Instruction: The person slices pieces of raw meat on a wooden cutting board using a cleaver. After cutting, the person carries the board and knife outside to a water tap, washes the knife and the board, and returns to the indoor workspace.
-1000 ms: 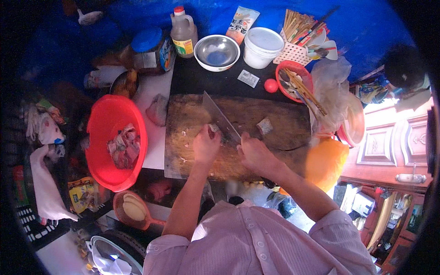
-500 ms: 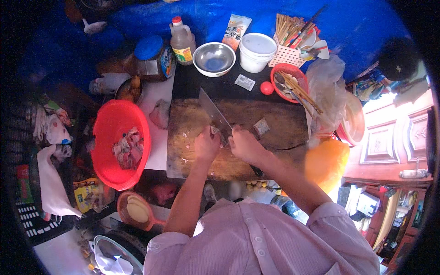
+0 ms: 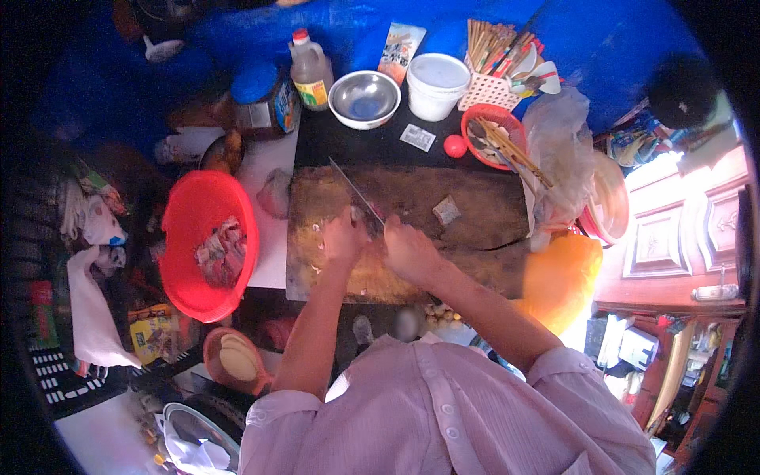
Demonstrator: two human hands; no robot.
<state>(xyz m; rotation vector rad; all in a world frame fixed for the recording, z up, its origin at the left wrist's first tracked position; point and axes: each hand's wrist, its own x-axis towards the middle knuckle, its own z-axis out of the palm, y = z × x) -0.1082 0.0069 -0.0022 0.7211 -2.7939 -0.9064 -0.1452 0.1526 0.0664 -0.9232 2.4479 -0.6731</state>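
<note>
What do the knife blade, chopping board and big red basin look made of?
Knife blade: probably steel, grey and metallic-looking. Chopping board: likely wood, matte, brown, with a crack-like dark line. Big red basin: apparently plastic, smooth, from its even colour and sheen.

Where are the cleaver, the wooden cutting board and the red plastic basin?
Cleaver (image 3: 357, 191): head view, on the blade.
Wooden cutting board (image 3: 484, 218): head view, bare right part.
Red plastic basin (image 3: 184, 237): head view, inner wall.
</note>
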